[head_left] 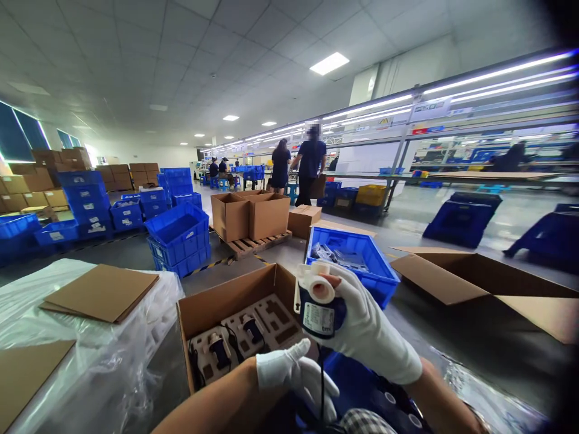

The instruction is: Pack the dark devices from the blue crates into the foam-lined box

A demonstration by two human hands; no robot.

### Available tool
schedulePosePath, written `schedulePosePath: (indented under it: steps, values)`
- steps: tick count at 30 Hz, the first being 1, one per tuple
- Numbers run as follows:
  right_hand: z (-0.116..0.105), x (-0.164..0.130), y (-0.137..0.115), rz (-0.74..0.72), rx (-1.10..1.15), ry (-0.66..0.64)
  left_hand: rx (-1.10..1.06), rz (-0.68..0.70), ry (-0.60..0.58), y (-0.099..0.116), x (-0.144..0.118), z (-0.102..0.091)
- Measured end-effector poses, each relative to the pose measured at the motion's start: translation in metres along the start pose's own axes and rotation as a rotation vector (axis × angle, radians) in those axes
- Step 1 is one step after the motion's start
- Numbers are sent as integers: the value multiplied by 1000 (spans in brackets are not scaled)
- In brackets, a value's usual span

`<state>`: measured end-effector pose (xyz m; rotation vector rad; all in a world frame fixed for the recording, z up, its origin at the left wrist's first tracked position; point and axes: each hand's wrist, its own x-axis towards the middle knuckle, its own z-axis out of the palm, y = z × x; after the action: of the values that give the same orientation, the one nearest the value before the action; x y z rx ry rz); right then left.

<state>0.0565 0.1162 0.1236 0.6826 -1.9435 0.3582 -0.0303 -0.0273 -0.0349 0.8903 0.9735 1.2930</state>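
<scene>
In a white glove, my right hand (362, 313) is wrapped around a blue-and-white pump (319, 310), held up above the near corner of an open cardboard box (228, 295). The pump has a round white port, a printed label and a black cord (322, 380) hanging down. My left hand (296, 371), also gloved, is below the pump with its thumb raised and fingers stretched out beside the cord; any contact is unclear. Inside the box is a grey moulded tray (274, 322) with cut-outs. Two similar pumps (220, 349) with black cords lie in its left part.
A blue bin (384, 274) holding bagged parts stands behind my right hand. At right lies an open carton (474, 271). Cardboard sheets (104, 289) rest on a plastic-wrapped stack at left. Farther off are blue crates (178, 232), a pallet (257, 244) with boxes, and people (312, 160).
</scene>
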Motion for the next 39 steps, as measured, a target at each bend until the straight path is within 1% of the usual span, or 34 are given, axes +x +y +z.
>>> schedulePosePath:
  steps: [2,4,7,9,10,11,12,13,14,15,16,18,20,21,24,25,28,31,34,37,39]
  values:
    - [-1,0,10,40,19,12,16,-78,-3,-12,-5,-3]
    - [0,-1,19,73,35,14,9,-132,23,-25,-7,-8]
    - [2,-5,32,75,28,13,-67,-216,46,-43,-9,-16]
    - [1,-12,43,99,31,1,-127,-268,67,-43,-18,-16]
    - [-1,-17,49,120,33,-3,-152,-268,92,-39,-26,-14]
    - [-3,-22,55,145,31,-6,-175,-242,137,-31,-37,-11]
    - [-5,-27,60,169,24,-3,-206,-177,185,-21,-49,-8]
    - [-8,-33,66,186,10,1,-243,-83,241,-8,-63,-5]
    - [-9,-38,70,194,-11,2,-268,29,273,5,-77,-4]
    - [-10,-43,75,194,-34,-3,-268,128,266,17,-90,-3]
    - [-10,-47,78,190,-57,-11,-235,193,275,29,-102,-4]
    - [-4,-53,85,182,-93,-34,-101,272,361,48,-117,-11]
    - [6,-57,92,171,-108,-54,71,263,470,61,-124,-19]
    - [13,-59,95,161,-106,-65,163,231,496,66,-125,-23]
    - [32,-66,108,124,-87,-100,450,68,506,79,-123,-31]
    - [38,-69,112,119,-76,-115,553,22,528,83,-121,-33]
    - [53,-78,126,141,-40,-172,825,-45,583,94,-117,-41]
    - [66,-85,139,159,-11,-211,1060,-72,581,95,-112,-55]
    - [80,-89,149,169,22,-243,1309,-142,569,89,-103,-74]
    - [93,-93,160,167,51,-273,1602,-253,501,81,-91,-93]
    - [102,-97,167,163,75,-290,1797,-280,426,75,-82,-104]
